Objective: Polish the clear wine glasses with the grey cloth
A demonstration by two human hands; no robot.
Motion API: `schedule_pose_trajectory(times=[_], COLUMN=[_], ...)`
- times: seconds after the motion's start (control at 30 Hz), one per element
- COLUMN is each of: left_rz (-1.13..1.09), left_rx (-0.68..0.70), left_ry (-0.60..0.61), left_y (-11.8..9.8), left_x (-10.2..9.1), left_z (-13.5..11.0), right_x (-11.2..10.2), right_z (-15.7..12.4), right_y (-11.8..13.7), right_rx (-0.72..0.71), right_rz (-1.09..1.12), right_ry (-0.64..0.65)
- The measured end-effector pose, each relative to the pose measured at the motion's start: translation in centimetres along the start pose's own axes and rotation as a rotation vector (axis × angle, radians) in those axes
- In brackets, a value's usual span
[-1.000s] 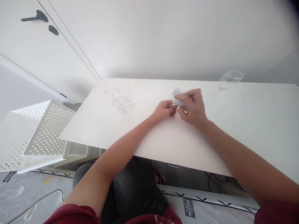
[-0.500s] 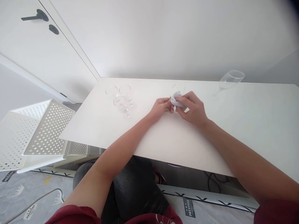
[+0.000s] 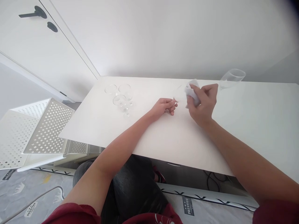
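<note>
My left hand point(image 3: 164, 106) is closed in a pinch round the stem of a clear wine glass point(image 3: 179, 92). The bowl of that glass points away to the upper right and shows only faintly against the white table. A crumpled white cloth point(image 3: 192, 92) is gripped in my right hand point(image 3: 203, 101), close to the bowl's right side. Whether the cloth touches the glass, I cannot tell. At the left, three stemmed glasses point(image 3: 119, 100) stand upright in a cluster. Another stemmed glass point(image 3: 233, 77) stands at the back right, beyond my right hand.
The white table point(image 3: 149, 137) runs along a white wall point(image 3: 163, 40). White perforated baskets point(image 3: 46, 130) stand left of it, below the door with a dark handle point(image 3: 35, 13). Dark cables point(image 3: 212, 180) hang under the table.
My right hand has moved right and slightly away from my left hand, taking the cloth off the stem area. My left hand has barely shifted and keeps its pinch on the wine glass.
</note>
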State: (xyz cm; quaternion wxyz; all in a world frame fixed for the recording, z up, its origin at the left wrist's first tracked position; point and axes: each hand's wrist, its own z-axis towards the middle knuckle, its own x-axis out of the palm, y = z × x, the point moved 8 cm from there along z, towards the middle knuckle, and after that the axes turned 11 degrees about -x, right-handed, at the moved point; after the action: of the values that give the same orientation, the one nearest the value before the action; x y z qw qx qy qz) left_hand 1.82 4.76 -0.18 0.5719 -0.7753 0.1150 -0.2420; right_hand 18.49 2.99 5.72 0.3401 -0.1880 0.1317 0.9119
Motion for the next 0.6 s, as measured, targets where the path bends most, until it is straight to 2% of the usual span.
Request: schedule_pose_trajectory(times=[0.07, 0.17, 0.23, 0.37, 0.43, 0.53, 0.6], left_rz=[-0.014, -0.061, -0.061, -0.008, -0.028, -0.082, -0.091], left_rx=[0.0, 0.009, 0.009, -0.016, -0.023, -0.018, -0.014], left_ry=[-0.005, -0.032, -0.014, 0.025, 0.006, -0.015, -0.007], left_y=[0.0, -0.1, -0.2, -0.1, 0.0, 0.1, 0.0], left_x=[-0.1, -0.4, -0.2, 0.3, 0.1, -0.4, -0.4], left_z=[0.1, 0.1, 0.0, -0.2, -0.1, 0.0, 0.1], right_x=[0.2, 1.1, 0.8, -0.8, -0.3, 1.0, 0.7], right_z=[0.0, 0.0, 0.0, 0.0, 0.1, 0.3, 0.4], right_y=[0.4, 1.9, 1.4, -1.2, -0.9, 0.9, 1.1], right_rx=[-0.033, -0.183, -0.156, 0.074, 0.048, -0.104, -0.111], right_rz=[0.058, 0.197, 0.142, -0.036, 0.044, 0.218, 0.232], right_ry=[0.013, 0.091, 0.06, -0.067, -0.022, 0.104, 0.076])
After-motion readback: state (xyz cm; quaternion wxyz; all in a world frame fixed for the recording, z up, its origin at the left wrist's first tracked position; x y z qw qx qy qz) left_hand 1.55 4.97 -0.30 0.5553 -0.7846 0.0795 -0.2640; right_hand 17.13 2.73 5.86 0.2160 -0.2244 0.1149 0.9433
